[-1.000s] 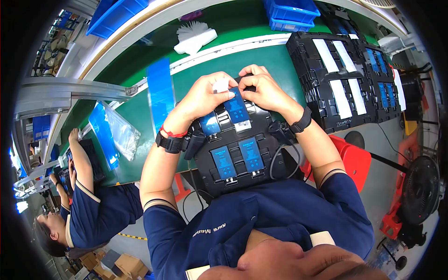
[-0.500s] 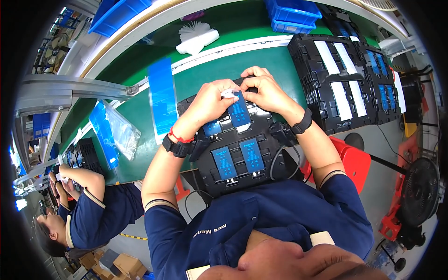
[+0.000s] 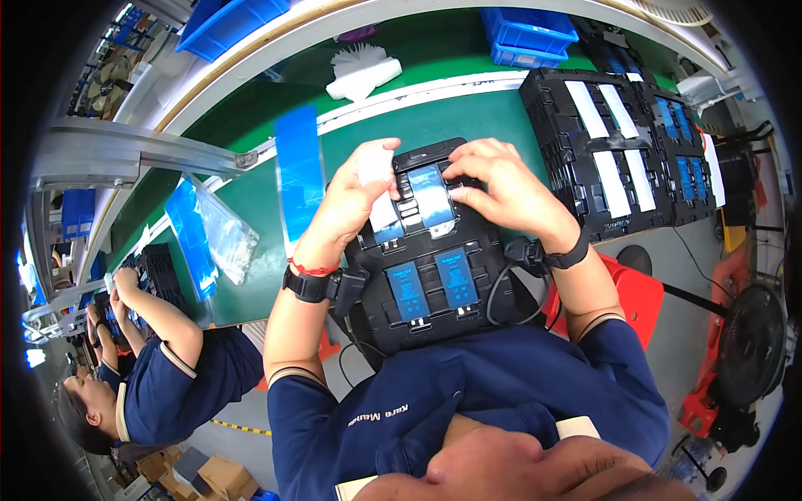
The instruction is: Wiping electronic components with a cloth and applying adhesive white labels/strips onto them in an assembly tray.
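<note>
A black tray (image 3: 434, 242) sits in front of me, with flat blue battery packs in its slots. The upper right battery pack (image 3: 430, 194) has a glossy, reflecting face. My left hand (image 3: 349, 200) pinches a white strip (image 3: 376, 169) between thumb and fingers, over the tray's upper left slot. Beside the glossy pack, my right hand (image 3: 501, 185) has its thumb and fingers apart, the tips near the pack's right edge, with nothing visible in them. Two more packs, a left one (image 3: 407, 290) and a right one (image 3: 458, 277), lie in the lower slots.
Stacked black trays (image 3: 585, 150) with white strips and blue packs stand at the right. Blue film sheets (image 3: 299, 171) and a clear bag (image 3: 225, 238) lie left. Blue bins (image 3: 528, 37) and a white roll (image 3: 363, 79) are behind. Another person (image 3: 180, 367) works at far left.
My hands were together at the top of the upper right pack and have parted. The left moved left with the white strip, now extended; the right opened and shifted right.
</note>
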Motion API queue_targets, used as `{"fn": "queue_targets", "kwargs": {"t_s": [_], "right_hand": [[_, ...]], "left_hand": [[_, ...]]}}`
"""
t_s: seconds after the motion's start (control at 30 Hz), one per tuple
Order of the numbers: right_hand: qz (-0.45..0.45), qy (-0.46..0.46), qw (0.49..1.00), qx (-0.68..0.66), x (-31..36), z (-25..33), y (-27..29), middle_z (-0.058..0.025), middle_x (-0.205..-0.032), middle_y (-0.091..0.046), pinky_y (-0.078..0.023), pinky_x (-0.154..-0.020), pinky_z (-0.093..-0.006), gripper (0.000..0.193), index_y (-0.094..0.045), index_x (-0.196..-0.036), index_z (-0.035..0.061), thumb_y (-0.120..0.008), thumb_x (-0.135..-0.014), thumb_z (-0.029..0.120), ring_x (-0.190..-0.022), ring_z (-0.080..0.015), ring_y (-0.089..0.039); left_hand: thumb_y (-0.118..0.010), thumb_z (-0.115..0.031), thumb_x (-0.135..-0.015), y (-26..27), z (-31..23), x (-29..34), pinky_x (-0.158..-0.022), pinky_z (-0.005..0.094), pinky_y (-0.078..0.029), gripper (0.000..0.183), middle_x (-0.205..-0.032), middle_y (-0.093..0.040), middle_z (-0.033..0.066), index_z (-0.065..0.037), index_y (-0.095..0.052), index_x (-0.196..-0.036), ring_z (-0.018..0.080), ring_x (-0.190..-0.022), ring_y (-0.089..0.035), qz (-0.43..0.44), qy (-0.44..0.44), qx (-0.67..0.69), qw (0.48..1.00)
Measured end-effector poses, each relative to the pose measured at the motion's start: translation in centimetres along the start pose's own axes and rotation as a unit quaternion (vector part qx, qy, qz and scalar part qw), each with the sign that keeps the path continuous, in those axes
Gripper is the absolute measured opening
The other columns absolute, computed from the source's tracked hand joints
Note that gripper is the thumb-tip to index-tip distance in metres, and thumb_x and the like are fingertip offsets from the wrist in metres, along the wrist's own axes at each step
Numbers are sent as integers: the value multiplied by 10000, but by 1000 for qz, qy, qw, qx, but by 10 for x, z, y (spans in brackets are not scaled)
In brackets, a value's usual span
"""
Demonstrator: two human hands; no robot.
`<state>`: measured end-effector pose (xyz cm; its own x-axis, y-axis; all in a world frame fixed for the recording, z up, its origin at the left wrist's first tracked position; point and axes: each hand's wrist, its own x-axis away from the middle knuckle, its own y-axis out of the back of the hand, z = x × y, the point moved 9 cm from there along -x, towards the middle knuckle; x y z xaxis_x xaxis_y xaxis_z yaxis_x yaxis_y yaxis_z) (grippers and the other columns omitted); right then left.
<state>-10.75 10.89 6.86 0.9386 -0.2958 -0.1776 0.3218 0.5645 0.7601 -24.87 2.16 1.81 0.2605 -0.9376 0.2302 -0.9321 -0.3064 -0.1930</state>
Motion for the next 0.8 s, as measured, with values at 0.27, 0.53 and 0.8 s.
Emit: {"fn": "queue_targets", "kwargs": {"t_s": [0.27, 0.53, 0.8], "right_hand": [[-48, -44, 971, -232, -24, 13, -22, -73, -729, -650, -467, -630, -295, 144, -650, -835, 17, -703, -806, 148, -662, -146, -612], [-77, -100, 925, -358, -13, -18, -22, -20, -698, -652, -455, -559, -214, 106, -652, -794, -16, -691, -821, 79, -626, -52, -574], [72, -118, 880, -454, -14, -18, -63, -24, -736, -647, -455, -580, -209, 92, -627, -807, -7, -672, -843, 65, -663, -46, -570]], "left_hand": [[-698, 17, -772, -25, 7, 17, -690, 290, -543, 451, -971, -631, 98, 27, -514, -1184, 161, -781, -631, -8, -28, 96, 995], [-652, 43, -724, 13, -38, 23, -741, 321, -501, 274, -893, -643, 106, -43, -657, -984, 262, -836, -632, -59, -180, -496, 847], [-516, 98, -668, -3, -19, 3, -742, 403, -480, 463, -988, -524, 166, -65, -614, -1090, 367, -859, -582, 139, -90, -629, 759]]}}
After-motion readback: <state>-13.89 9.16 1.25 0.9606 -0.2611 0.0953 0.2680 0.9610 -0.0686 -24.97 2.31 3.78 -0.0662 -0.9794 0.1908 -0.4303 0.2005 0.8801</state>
